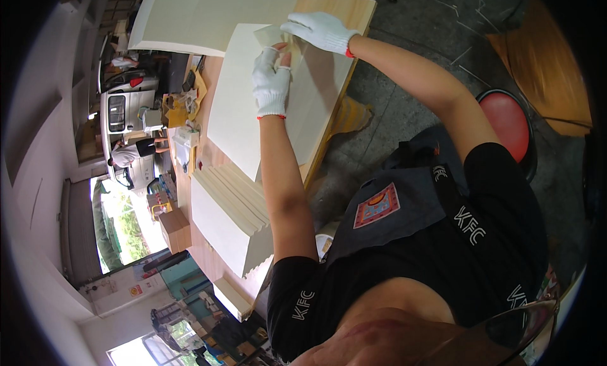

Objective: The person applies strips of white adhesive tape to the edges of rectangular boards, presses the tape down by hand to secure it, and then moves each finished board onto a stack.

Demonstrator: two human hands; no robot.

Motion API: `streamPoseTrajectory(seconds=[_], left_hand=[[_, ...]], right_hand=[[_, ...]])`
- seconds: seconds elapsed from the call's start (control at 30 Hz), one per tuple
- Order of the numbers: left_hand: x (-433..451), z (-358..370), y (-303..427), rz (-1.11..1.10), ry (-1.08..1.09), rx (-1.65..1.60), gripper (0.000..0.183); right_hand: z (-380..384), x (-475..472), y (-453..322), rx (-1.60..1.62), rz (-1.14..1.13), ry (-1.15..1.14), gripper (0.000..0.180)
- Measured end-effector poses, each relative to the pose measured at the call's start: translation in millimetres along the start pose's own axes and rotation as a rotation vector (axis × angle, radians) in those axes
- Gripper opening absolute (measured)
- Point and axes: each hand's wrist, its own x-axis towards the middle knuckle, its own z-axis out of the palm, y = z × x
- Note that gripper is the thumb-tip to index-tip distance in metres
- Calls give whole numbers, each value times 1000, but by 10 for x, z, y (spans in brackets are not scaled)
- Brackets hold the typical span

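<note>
My left hand (271, 81), in a white knit glove with the thumb and a finger bare, pinches a thin cream sheet (296, 53) over a large pale board or sheet stack (237, 95). Beside it, my right hand (317, 31), in a white glove with a red cuff edge, lies over the top of the thin sheet with its fingers straight and close together. Whether it grips the sheet is hidden. The large pale stack rests on a wooden-topped table (339, 7).
A big pale stack (213, 15) stands beyond; a stack of thick blocks (227, 214) and a narrow block (232, 299) lie nearer. A cardboard box (174, 229) is at the table's far side. A red round stool (505, 126) stands right. People and a van are in the background.
</note>
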Motion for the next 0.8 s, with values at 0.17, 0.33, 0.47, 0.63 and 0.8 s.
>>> streamPoseTrajectory(seconds=[0.17,0.33,0.47,0.63,0.8], left_hand=[[0,41,-70,31,21,54,32],[11,28,-24,37,5,52,33],[-7,2,-5,42,-4,88,29],[-10,7,50,-1,15,25,26],[3,10,13,68,-8,70,23]], right_hand=[[-12,-25,-30,28,26,0,39],[-7,-29,4,29,-8,55,39],[-57,-62,-102,64,13,58,39],[-91,-56,-130,26,54,12,38],[-21,-43,-73,38,17,73,39]])
